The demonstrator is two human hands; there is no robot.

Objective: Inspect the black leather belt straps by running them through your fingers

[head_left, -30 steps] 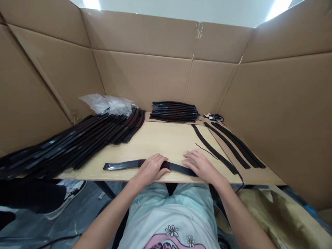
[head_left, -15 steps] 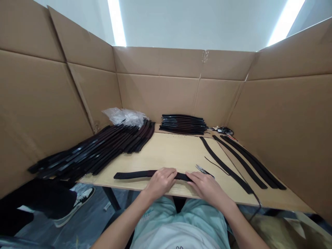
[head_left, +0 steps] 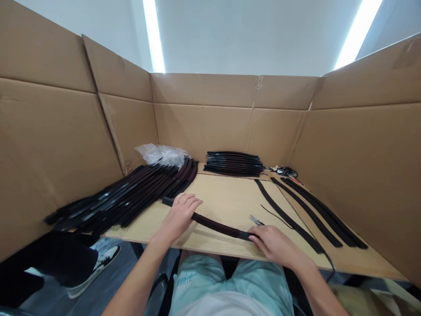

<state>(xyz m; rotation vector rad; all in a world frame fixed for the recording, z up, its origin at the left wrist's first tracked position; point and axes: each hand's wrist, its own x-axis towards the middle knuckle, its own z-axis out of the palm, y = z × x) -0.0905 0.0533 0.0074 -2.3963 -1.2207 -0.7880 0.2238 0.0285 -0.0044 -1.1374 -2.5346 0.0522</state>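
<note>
A long, slightly curved black strip (head_left: pixel 217 225) with a dark reddish middle lies across the front of the table, slanting down to the right. My left hand (head_left: pixel 182 213) is closed over it toward its left end, which sticks out past the fingers. My right hand (head_left: pixel 270 240) grips the other end between thumb and fingers. Just beyond the right hand lie small thread snips (head_left: pixel 256 220), their handles partly hidden by it. A thin black cord (head_left: pixel 276 216) rests on the table behind them.
Many dark strips are piled at the left (head_left: pixel 131 197), beside crumpled clear plastic (head_left: pixel 162 154). Another stack (head_left: pixel 233 164) stands at the back. Several flat black strips (head_left: pixel 286 215) lie at the right, near tangled cables (head_left: pixel 285 171). Cardboard walls (head_left: pixel 204 127) surround the table. A person's shoe (head_left: pixel 95 272) shows lower left.
My left hand has slid left and away from me along the strip, and my right hand slightly right. The strip has turned from nearly level to slanting. The view has tilted up a little.
</note>
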